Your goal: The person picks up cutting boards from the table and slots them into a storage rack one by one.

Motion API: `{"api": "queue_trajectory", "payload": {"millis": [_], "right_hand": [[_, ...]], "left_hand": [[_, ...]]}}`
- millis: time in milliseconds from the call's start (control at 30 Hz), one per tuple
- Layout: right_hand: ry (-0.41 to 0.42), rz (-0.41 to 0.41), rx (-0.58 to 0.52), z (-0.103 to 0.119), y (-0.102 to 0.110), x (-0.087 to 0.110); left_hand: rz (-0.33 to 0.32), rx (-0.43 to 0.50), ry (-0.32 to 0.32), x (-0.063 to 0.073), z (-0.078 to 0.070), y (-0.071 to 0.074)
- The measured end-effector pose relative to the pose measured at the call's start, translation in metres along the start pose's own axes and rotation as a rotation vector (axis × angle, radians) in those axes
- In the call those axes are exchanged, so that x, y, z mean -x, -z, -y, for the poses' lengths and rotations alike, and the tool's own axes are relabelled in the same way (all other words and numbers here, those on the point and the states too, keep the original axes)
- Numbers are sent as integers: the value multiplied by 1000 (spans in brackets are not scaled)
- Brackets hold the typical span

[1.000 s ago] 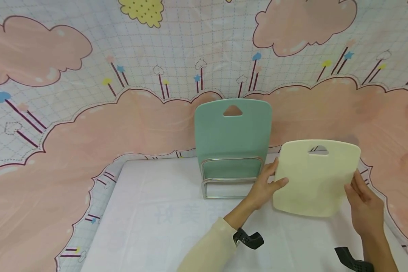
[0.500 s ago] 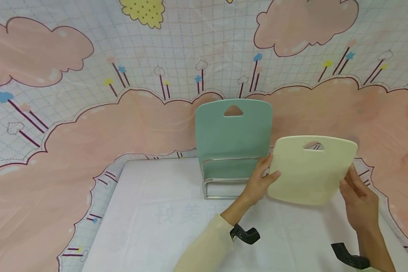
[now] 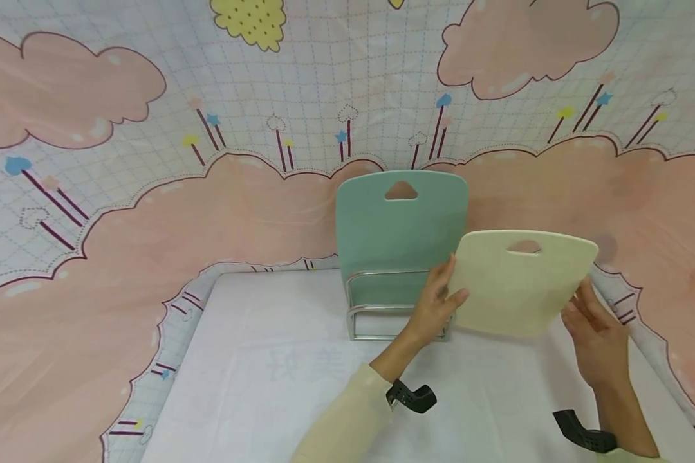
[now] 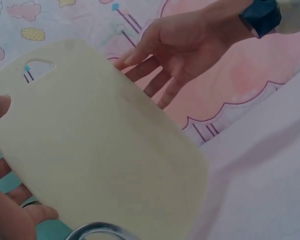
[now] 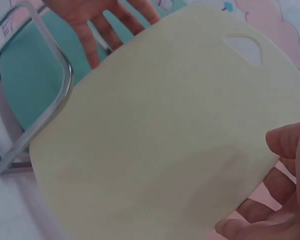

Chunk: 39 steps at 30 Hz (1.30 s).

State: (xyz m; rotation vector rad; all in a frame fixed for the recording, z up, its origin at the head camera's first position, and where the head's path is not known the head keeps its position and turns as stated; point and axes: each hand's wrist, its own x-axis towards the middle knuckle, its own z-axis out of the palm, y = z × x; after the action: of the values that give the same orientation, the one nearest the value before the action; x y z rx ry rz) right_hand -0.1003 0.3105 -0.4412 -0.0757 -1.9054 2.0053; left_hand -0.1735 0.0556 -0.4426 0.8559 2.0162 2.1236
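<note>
A pale yellow cutting board (image 3: 521,283) with a handle slot is held above the white table, right of a metal rack (image 3: 396,337). My left hand (image 3: 431,308) grips its left edge, thumb on the near face and fingers toward the back. At the opposite edge, my right hand (image 3: 599,337) holds the board between thumb and fingers. A green cutting board (image 3: 402,225) stands upright in the rack, its lower right part hidden by my left hand. In the right wrist view, the yellow board (image 5: 155,120) overlaps part of the rack frame (image 5: 65,75).
The white-covered table (image 3: 255,373) extends left and in front of the rack. Behind it hangs a patterned cloth (image 3: 255,212) with pink clouds. Each wrist wears a black band (image 3: 411,397).
Both hands have carried the yellow cutting board left and slightly up, closer to the rack. Its lower edge has risen and it looks more tilted. The green board stays in the rack.
</note>
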Motion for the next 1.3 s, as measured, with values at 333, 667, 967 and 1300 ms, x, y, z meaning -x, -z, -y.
{"api": "queue_trajectory", "payload": {"millis": [333, 667, 967, 1300], "right_hand": [[40, 36, -15, 1, -11, -3], [36, 75, 115, 0, -19, -4], [89, 123, 187, 0, -27, -5], [109, 140, 248, -1, -38, -4]], "left_hand": [[-38, 4, -29, 2, 0, 10], [-49, -7, -15, 10, -27, 23], [-64, -58, -52, 13, -19, 33], [-80, -84, -43, 21, -43, 42]]}}
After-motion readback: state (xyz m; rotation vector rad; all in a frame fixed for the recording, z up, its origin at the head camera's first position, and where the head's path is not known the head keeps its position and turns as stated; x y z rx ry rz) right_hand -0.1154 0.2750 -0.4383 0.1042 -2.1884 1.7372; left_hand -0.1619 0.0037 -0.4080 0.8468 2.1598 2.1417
